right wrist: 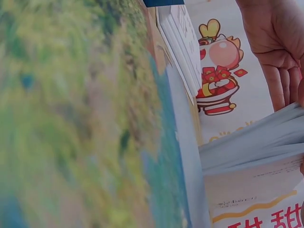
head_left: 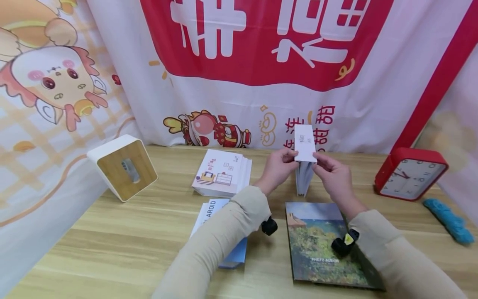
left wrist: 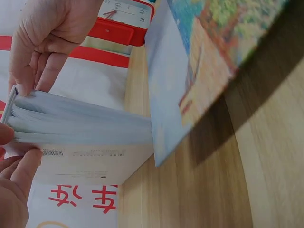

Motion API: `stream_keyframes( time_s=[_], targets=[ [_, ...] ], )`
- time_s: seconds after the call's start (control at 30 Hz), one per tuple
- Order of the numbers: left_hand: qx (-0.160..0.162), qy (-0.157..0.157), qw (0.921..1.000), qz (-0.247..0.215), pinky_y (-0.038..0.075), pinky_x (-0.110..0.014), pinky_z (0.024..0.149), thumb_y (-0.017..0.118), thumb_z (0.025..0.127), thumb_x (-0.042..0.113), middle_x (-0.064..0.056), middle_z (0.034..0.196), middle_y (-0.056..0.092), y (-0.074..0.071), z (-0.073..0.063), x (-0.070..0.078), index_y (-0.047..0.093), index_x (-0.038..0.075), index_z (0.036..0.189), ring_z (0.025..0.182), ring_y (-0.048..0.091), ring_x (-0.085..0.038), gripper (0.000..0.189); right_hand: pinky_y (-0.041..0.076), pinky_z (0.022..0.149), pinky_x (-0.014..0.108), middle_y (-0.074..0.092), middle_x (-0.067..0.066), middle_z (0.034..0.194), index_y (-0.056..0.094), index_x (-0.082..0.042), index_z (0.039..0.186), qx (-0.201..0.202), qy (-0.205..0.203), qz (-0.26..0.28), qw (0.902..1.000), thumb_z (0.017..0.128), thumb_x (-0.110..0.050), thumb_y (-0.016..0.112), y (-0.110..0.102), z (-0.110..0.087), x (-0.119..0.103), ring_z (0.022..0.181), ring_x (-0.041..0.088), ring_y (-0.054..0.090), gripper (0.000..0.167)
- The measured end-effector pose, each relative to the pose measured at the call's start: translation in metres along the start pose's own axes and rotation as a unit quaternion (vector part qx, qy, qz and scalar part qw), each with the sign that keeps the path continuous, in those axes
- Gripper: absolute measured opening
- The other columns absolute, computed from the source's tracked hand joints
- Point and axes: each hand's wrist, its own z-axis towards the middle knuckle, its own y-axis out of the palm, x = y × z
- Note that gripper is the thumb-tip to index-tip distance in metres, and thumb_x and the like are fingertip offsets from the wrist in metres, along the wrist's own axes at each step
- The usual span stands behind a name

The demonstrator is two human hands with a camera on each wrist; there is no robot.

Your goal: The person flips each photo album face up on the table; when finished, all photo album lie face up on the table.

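Note:
A white album (head_left: 304,143) stands on its edge near the back of the table, its spine up and its pages fanning below. My left hand (head_left: 277,169) pinches the left side of the spine, while my right hand (head_left: 334,176) pinches the right side. In the left wrist view, fingers of both hands grip the album's end (left wrist: 85,121) and a barcode shows on its cover. The same album's grey pages (right wrist: 251,140) spread slightly in the right wrist view. Just in front of it lies a photo album with a painted cover (head_left: 313,243), partly under my right sleeve.
White albums (head_left: 220,172) lie stacked left of my hands. A blue-and-white album (head_left: 233,253) sits partly under my left arm. A white box-shaped clock with a wooden face (head_left: 134,170) stands far left. On the right are a red clock (head_left: 410,172) and a blue yarn bundle (head_left: 448,220).

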Motion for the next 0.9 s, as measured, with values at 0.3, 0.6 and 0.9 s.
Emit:
stream_keyframes(
  time_s=[0.3,0.6,0.9],
  targets=[
    [-0.052,0.038,0.9800,0.189,0.049,-0.025,0.089,0.066,0.084,0.012,-0.003,0.135,0.052,-0.008,0.004,0.009,0.062,0.013,0.107,0.120,0.051,-0.018,0.023,0.048,0.086,0.016,0.057,0.010,0.128,0.055,-0.009,0.128,0.008,0.001,0.045,0.9989,0.088,-0.012,0.061,0.005,0.001,0.002,0.113,0.017,0.057,0.040],
    [-0.100,0.071,0.9531,0.277,0.051,-0.019,0.065,0.067,0.084,0.018,-0.004,0.117,0.063,-0.009,0.008,0.022,0.062,0.014,0.108,0.091,0.061,-0.016,0.025,0.048,0.085,0.015,0.051,0.012,0.134,0.048,-0.009,0.134,-0.033,0.042,0.084,0.9950,0.088,-0.010,0.061,0.006,0.001,0.009,0.115,0.015,0.055,0.047],
    [-0.140,0.114,0.9208,0.346,0.045,-0.029,0.095,0.067,0.084,0.023,0.000,0.138,0.049,-0.004,0.015,0.024,0.059,0.018,0.119,0.119,0.052,-0.018,0.036,0.044,0.095,0.024,0.040,0.011,0.143,0.034,-0.013,0.143,-0.106,0.136,0.121,0.9776,0.089,-0.004,0.056,0.004,0.000,0.014,0.129,0.024,0.042,0.059]
  ],
)
